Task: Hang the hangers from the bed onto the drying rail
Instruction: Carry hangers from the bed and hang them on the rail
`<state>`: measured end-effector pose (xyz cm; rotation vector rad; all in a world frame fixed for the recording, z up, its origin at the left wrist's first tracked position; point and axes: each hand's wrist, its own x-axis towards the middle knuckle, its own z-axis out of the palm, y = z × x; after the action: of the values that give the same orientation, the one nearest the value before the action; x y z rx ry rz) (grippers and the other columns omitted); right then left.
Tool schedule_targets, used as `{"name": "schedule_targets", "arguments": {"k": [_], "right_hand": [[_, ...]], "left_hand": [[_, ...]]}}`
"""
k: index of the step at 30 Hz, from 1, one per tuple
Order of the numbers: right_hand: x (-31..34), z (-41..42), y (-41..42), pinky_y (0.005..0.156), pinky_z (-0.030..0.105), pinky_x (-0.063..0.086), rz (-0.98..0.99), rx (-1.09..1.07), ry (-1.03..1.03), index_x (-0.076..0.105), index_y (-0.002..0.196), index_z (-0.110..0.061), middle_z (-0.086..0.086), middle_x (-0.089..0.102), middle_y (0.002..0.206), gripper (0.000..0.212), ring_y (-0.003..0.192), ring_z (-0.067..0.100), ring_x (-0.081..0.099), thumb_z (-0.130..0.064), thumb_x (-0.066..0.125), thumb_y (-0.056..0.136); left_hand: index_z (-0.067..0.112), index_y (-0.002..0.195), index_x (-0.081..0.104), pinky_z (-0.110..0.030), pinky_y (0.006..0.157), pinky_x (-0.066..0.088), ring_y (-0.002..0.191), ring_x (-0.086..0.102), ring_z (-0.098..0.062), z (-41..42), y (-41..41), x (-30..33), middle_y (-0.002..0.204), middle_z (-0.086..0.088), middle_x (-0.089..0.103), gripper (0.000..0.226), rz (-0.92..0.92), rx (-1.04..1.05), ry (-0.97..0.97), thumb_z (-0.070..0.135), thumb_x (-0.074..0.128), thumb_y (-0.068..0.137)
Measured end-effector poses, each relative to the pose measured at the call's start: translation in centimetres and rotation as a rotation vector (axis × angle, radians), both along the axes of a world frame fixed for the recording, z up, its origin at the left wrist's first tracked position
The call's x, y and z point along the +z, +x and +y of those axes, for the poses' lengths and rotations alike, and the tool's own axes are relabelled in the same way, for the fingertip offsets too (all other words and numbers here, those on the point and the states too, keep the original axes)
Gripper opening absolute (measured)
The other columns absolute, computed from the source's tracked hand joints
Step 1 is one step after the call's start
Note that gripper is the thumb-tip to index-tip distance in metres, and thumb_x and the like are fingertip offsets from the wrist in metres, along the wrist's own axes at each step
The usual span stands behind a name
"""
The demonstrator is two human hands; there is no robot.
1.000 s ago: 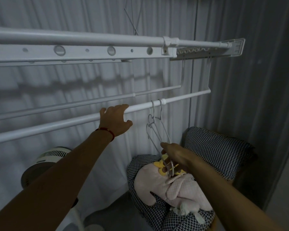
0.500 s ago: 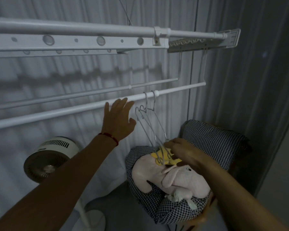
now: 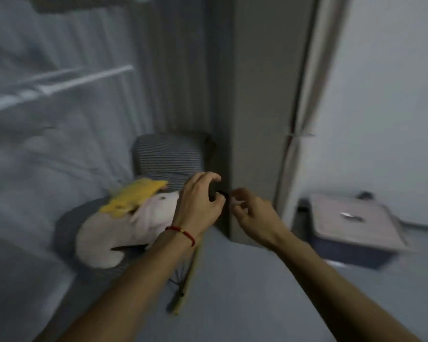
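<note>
I am holding my left hand [image 3: 198, 201] and right hand [image 3: 251, 213] close together over the bed [image 3: 245, 292], fingers loosely curled and apparently gripping nothing, though blur is leaving this uncertain. No hangers are showing; the drying rail [image 3: 59, 86] is lying up-left. I am expecting light, stiff, slippery wire, best pinched just below the hook.

wristband [image 3: 183, 233] red | plush [image 3: 124, 225] pink, yellow | cushion [image 3: 167, 157] checked

Tight quarters at centre frame, open floor below.

Plush toy [image 3: 124, 225] on checked chair [image 3: 168, 156] crowding the 9 o'clock side of both hands; grey pillar [image 3: 255, 107] standing just behind at 12 o'clock; lidded box [image 3: 351, 223] blocking 3 o'clock. Bare floor [image 3: 245, 292] between the forearms at 6 o'clock. Blurred rail [image 3: 59, 86] at 10 o'clock.
</note>
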<state>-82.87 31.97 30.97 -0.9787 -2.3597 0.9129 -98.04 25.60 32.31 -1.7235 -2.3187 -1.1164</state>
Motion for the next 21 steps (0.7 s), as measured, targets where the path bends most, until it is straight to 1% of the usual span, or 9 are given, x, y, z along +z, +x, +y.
{"name": "schedule_targets", "arguments": {"k": [1,3,5,8,12,14,17,19,21], "right_hand": [[-0.9,-0.2,2.7,0.097,0.041,0.050,-0.019,-0.073,-0.004,0.051,0.137,-0.019,0.006,0.062,0.131,0.040,0.116,0.025,0.061,-0.033,0.047,0.100],[-2.6,-0.9,8.4,0.099,0.041,0.049,-0.033,-0.230,-0.006,0.052,0.136,-0.018,0.007,0.062,0.131,0.040,0.117,0.025,0.060,-0.031,0.049,0.098],[-4.2,-2.4,14.7,0.095,0.039,0.050,-0.048,-0.396,0.022,0.055,0.131,-0.016,0.009,0.065,0.124,0.037,0.112,0.026,0.062,-0.026,0.052,0.095],[-7.5,-5.9,24.6,0.089,0.038,0.051,-0.069,-0.652,0.019,0.058,0.124,-0.014,0.007,0.068,0.116,0.032,0.104,0.025,0.064,-0.020,0.055,0.092],[-12.5,-12.8,38.3,0.087,0.031,0.050,-0.020,-1.003,-0.125,0.061,0.122,-0.016,0.005,0.070,0.111,0.029,0.097,0.022,0.066,-0.019,0.054,0.094],[-15.4,-17.5,45.4,0.089,0.036,0.051,0.003,-1.142,-0.221,0.062,0.120,-0.012,0.009,0.071,0.110,0.027,0.098,0.027,0.067,-0.018,0.055,0.094],[-19.8,-25.7,56.0,0.091,0.042,0.053,0.013,-1.386,-0.367,0.061,0.122,-0.015,0.009,0.071,0.110,0.031,0.100,0.027,0.067,-0.022,0.054,0.093],[-22.7,-31.5,62.7,0.089,0.040,0.053,0.043,-1.563,-0.444,0.062,0.121,-0.016,0.009,0.071,0.108,0.031,0.100,0.026,0.067,-0.021,0.054,0.091],[-25.6,-37.2,69.1,0.084,0.035,0.050,0.073,-1.714,-0.538,0.061,0.122,-0.015,0.011,0.070,0.110,0.030,0.098,0.027,0.065,-0.022,0.054,0.093]], "left_hand": [[0.023,0.116,0.061,-0.028,0.093,0.044,0.111,0.055,-0.018,0.9,2.6,-1.0,0.120,0.002,0.059,0.036,-0.023,-0.078,-0.020,0.021,0.062,0.080],[0.021,0.118,0.061,-0.027,0.094,0.044,0.112,0.055,-0.018,2.0,7.9,-2.9,0.121,0.001,0.058,0.034,-0.067,-0.227,-0.056,0.018,0.063,0.083],[0.020,0.117,0.061,-0.027,0.092,0.043,0.110,0.056,-0.018,2.5,13.6,-4.5,0.120,0.000,0.058,0.033,-0.106,-0.362,-0.105,0.018,0.062,0.085],[0.022,0.113,0.062,-0.027,0.086,0.046,0.101,0.060,-0.019,1.9,22.6,-6.9,0.116,-0.001,0.061,0.028,-0.169,-0.532,-0.217,0.021,0.061,0.085],[0.022,0.117,0.062,-0.029,0.090,0.044,0.109,0.059,-0.022,-0.3,34.4,-9.8,0.119,-0.002,0.063,0.033,-0.107,-0.736,-0.380,0.028,0.064,0.085],[0.022,0.118,0.062,-0.032,0.092,0.047,0.109,0.060,-0.024,-2.1,40.4,-11.1,0.121,-0.004,0.064,0.035,-0.070,-0.817,-0.473,0.031,0.065,0.084],[0.023,0.115,0.063,-0.035,0.091,0.050,0.106,0.061,-0.026,-5.4,51.2,-13.4,0.118,-0.004,0.065,0.033,-0.005,-0.986,-0.565,0.035,0.064,0.084],[0.024,0.118,0.063,-0.032,0.093,0.048,0.109,0.060,-0.025,-8.7,59.3,-15.2,0.120,-0.003,0.064,0.036,0.006,-1.119,-0.626,0.034,0.064,0.084],[0.021,0.124,0.060,-0.034,0.100,0.046,0.115,0.057,-0.023,-12.6,67.5,-17.3,0.124,-0.003,0.061,0.040,0.017,-1.226,-0.743,0.027,0.065,0.085]]}}
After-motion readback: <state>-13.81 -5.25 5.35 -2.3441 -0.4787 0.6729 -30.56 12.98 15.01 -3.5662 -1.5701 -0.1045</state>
